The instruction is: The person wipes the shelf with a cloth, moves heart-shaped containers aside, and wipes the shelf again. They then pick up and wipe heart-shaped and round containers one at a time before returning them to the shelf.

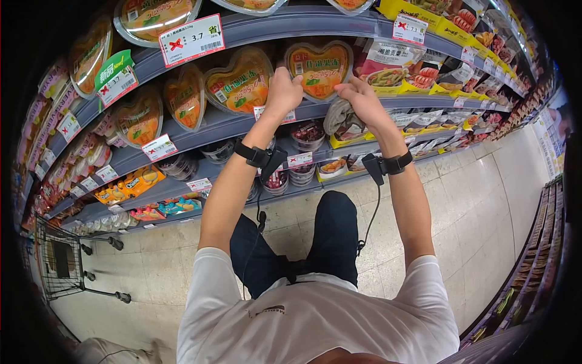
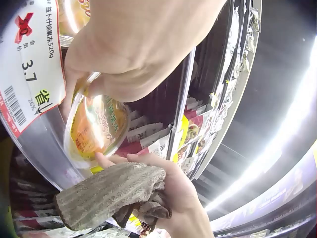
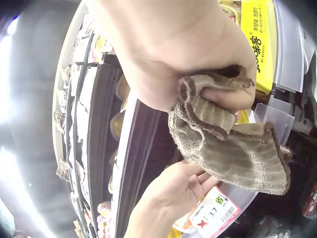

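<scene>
A heart-shaped tub of orange fruit jelly point(image 1: 318, 68) stands face-out at the front of the middle shelf. My left hand point(image 1: 285, 93) grips its left edge, thumb at the front and fingers partly hidden in the left wrist view. At the opposite edge is my right hand point(image 1: 362, 100), its thumb and fingertips at the tub's rim. That same hand holds a grey-brown ribbed cloth point(image 3: 233, 153) in its curled fingers, and the cloth hangs down below the palm. More heart-shaped jelly tubs point(image 1: 239, 80) stand left of my left hand.
Price tags point(image 1: 191, 40) line the shelf edges. Yellow-edged snack packets point(image 1: 394, 67) stand to the right, and round dark-filled tubs point(image 1: 308, 134) sit on the shelf below. A shopping cart point(image 1: 60, 258) is on the floor at left; another shelf point(image 1: 533, 261) runs along the right.
</scene>
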The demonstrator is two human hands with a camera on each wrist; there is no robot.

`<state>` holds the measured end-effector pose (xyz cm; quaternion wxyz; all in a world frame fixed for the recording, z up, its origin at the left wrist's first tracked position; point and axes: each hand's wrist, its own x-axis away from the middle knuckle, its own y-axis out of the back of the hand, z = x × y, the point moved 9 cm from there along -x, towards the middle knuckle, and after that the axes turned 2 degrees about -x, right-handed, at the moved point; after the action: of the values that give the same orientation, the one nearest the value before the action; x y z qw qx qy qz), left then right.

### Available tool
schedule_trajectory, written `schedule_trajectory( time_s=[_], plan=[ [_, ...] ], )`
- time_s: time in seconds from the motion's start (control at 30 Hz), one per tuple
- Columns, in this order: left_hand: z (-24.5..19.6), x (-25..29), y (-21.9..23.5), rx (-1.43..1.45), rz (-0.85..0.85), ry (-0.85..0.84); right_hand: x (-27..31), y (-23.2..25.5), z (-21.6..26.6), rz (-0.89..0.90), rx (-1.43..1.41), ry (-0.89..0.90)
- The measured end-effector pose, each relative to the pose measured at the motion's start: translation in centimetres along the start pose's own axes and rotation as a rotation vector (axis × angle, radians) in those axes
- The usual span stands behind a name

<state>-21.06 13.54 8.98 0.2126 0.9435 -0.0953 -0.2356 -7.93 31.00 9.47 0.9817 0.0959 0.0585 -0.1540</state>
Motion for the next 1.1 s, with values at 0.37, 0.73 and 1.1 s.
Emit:
schedule_trajectory(
  time_s=[0.37, 0.73, 1.1],
  plan=[
    [-1.7, 0.4, 0.9, -0.062, 0.053, 0.025, -0.1, 0.2, -1.0, -0.058, -0.046, 0.046],
    [-4.9, 3.0, 1.7, -0.067, 0.135, 0.017, 3.9, 0.6, -1.2, -0.164, 0.172, 0.123],
    [-4.5, 19.3, 2.7, 0.246, 0.232, 0.018, 10.7, -6.0, -3.2, -0.039, -0.648, 0.009]
  ],
)
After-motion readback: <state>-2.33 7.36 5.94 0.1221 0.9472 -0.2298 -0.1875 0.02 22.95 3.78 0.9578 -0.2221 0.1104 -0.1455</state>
